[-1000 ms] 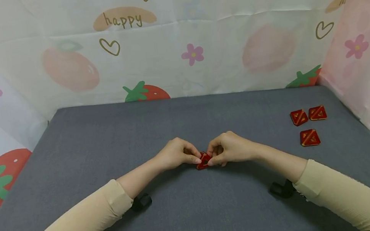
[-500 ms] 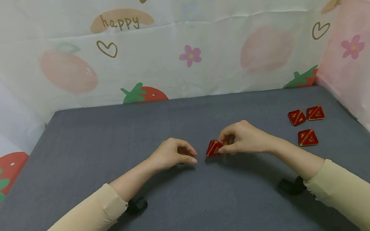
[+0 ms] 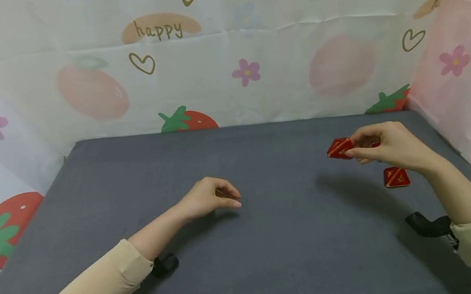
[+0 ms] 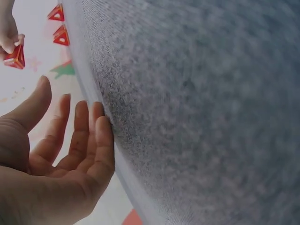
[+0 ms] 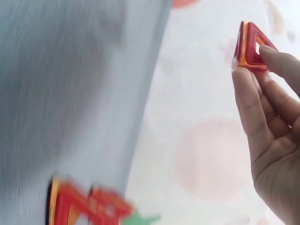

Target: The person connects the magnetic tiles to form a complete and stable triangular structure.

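My right hand [image 3: 387,145] pinches a small red pyramid [image 3: 338,149] of triangular magnetic tiles with gold edging, thumb on one face and fingertips opposite. It is held above the grey table, its shadow falling nearer to me. In the right wrist view the same pyramid [image 5: 251,49] shows an open centre in its face. Another red pyramid [image 3: 396,176] stands on the table just below that hand, and a sliver of a further one [image 3: 375,145] shows behind the fingers. My left hand [image 3: 210,196] hovers low over the table's middle, fingers loosely bent, holding nothing.
The grey cloth-covered table [image 3: 250,263] ends at a printed backdrop [image 3: 210,81] with strawberries, hearts and flowers. A pink side curtain [image 3: 468,103] borders the right edge. Each wrist carries a black strap mount [image 3: 428,225].
Both hands first held the pyramid at the middle. The left let go and drew back slightly left; the right lifted the pyramid and carried it far right, now covering part of the group there.
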The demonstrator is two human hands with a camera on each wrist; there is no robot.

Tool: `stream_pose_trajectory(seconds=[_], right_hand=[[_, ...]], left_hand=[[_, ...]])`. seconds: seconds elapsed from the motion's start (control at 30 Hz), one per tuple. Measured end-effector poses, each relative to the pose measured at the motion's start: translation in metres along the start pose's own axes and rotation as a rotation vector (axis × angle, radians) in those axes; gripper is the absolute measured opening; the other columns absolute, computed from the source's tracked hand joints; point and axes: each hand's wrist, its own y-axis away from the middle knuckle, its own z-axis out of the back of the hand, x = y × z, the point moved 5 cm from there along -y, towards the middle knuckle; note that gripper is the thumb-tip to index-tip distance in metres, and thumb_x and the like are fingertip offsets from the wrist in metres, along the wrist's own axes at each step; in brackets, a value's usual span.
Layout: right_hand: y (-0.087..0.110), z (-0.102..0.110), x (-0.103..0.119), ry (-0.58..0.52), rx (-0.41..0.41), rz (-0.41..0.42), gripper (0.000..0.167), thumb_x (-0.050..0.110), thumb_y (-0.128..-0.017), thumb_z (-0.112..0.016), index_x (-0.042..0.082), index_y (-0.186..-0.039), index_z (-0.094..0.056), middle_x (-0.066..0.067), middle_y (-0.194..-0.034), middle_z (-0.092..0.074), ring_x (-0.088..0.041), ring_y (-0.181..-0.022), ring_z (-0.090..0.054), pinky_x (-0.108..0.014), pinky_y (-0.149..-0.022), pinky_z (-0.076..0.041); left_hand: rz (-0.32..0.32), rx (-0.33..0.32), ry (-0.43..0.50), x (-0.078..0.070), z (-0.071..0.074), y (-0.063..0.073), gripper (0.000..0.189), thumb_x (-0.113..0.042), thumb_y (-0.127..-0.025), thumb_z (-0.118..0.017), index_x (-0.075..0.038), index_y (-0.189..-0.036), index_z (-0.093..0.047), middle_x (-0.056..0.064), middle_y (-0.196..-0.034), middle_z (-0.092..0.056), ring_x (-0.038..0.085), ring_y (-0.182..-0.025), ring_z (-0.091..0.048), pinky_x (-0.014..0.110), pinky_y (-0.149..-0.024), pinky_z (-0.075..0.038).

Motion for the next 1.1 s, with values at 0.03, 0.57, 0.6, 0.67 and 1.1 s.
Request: stream_pose_trajectory(seconds=[0.03, 0.57, 0.6, 0.67, 1.1], right_hand=[[0.003, 0.007, -0.007, 0.006, -0.018, -0.023, 0.03, 0.035, -0.092, -0.071, 0.012, -0.111, -0.069, -0.002, -0.09, -0.076, -0.006, -0.071, -0.073, -0.021, -0.069, -0.056], [0.052, 0.052, -0.125, 0.097, -0.08, -0.262, 0.044, 0.034, -0.094, -0.068, -0.005, -0.113, -0.065, 0.005, -0.083, -0.075, -0.007, -0.066, -0.069, -0.02, -0.061, -0.048], [0.055, 0.052, -0.131, 0.103, -0.07, -0.276, 0.044, 0.034, -0.094, -0.067, -0.005, -0.113, -0.065, 0.003, -0.084, -0.075, -0.008, -0.066, -0.069, -0.021, -0.061, -0.049], [0.058, 0.049, -0.144, 0.105, -0.043, -0.301, 0.046, 0.035, -0.095, -0.066, -0.007, -0.114, -0.064, -0.003, -0.087, -0.076, -0.008, -0.066, -0.068, -0.023, -0.061, -0.051], [0.07, 0.035, -0.187, 0.084, 0.043, -0.364, 0.043, 0.026, -0.093, -0.068, -0.013, -0.111, -0.061, -0.014, -0.094, -0.073, 0.0, -0.067, -0.064, -0.023, -0.061, -0.055]], left_hand=[[0.001, 0.004, -0.002, 0.0, -0.001, 0.0, 0.024, -0.027, -0.084, -0.079, -0.014, -0.105, -0.075, 0.002, -0.106, -0.076, 0.012, -0.097, -0.071, 0.024, -0.073, -0.051], [0.003, 0.01, -0.005, 0.005, -0.002, 0.001, 0.023, -0.025, -0.086, -0.077, -0.012, -0.105, -0.075, 0.004, -0.102, -0.076, 0.008, -0.088, -0.067, 0.024, -0.071, -0.05], [0.001, 0.008, -0.004, 0.006, -0.003, 0.001, 0.023, -0.025, -0.086, -0.077, -0.012, -0.105, -0.075, 0.003, -0.102, -0.076, 0.008, -0.087, -0.067, 0.024, -0.072, -0.05], [-0.002, 0.005, -0.007, 0.006, -0.002, 0.001, 0.023, -0.025, -0.086, -0.077, -0.012, -0.104, -0.075, 0.003, -0.101, -0.076, 0.007, -0.086, -0.066, 0.024, -0.071, -0.05], [0.001, 0.025, -0.001, 0.004, -0.003, 0.001, 0.023, -0.027, -0.087, -0.077, -0.014, -0.106, -0.075, 0.003, -0.102, -0.076, 0.007, -0.085, -0.066, 0.025, -0.071, -0.05]])
